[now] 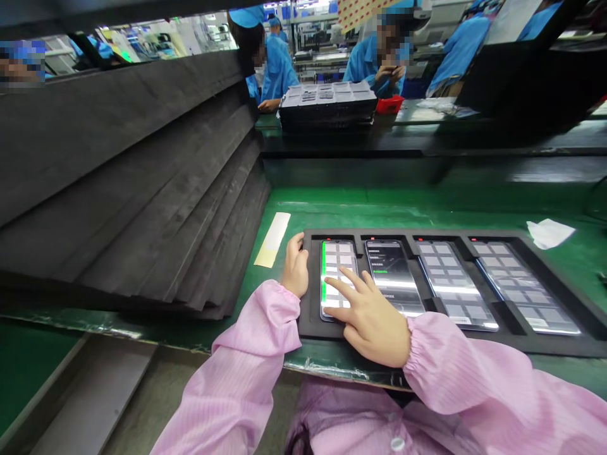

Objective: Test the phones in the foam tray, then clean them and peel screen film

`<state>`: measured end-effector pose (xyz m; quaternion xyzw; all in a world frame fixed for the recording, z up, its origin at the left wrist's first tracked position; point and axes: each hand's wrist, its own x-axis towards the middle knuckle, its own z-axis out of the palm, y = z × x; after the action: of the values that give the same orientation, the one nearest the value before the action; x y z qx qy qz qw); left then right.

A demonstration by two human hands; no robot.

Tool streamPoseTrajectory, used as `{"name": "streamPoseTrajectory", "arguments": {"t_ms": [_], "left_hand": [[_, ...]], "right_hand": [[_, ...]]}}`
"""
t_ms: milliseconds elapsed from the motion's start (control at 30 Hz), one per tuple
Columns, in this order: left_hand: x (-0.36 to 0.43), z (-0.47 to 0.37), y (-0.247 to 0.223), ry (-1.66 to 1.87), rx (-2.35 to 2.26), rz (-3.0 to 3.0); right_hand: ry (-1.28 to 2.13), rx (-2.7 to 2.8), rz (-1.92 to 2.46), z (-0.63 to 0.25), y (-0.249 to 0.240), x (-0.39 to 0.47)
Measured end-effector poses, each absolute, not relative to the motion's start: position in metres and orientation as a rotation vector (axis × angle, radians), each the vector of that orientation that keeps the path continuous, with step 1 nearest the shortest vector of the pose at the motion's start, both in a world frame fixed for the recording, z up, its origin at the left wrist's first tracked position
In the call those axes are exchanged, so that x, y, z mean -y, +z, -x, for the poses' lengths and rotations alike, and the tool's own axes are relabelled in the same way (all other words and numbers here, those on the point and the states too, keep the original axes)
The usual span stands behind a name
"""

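Observation:
A black foam tray (310,328) lies on the green bench, with several phones set in its slots. My left hand (296,268) is closed around the tray's left edge. Fingers spread, my right hand (374,319) lies over the leftmost phone (337,251), its fingertips at the screen, which shows grey blocks and a green strip down the left side. Beside it, a second phone (389,260) has a dark screen with lines of text, its lower part partly behind my right hand. The third phone (453,284) and fourth phone (521,284) display grey blocks.
Tall black foam sheets (128,183) are stacked at the left. A pale paper strip (274,239) lies near my left hand, a white scrap (550,232) at the right. Behind the ledge stand stacked trays (327,110) and a red container (389,104), with co-workers in blue.

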<state>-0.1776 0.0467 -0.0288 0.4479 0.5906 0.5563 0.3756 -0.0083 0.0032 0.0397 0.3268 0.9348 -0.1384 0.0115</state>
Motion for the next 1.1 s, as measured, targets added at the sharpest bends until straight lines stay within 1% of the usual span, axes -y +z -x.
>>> {"name": "streamPoseTrajectory", "arguments": {"t_ms": [200, 1100], "left_hand": [[-0.047, 0.177, -0.028, 1.414, -1.525, -1.173], [-0.048, 0.179, -0.028, 1.395, -1.517, -1.151]], "right_hand": [[-0.474, -2.921, -0.987, 0.005, 0.038, 0.000], [-0.430, -2.968, -1.181, -0.032, 0.033, 0.004]]}}
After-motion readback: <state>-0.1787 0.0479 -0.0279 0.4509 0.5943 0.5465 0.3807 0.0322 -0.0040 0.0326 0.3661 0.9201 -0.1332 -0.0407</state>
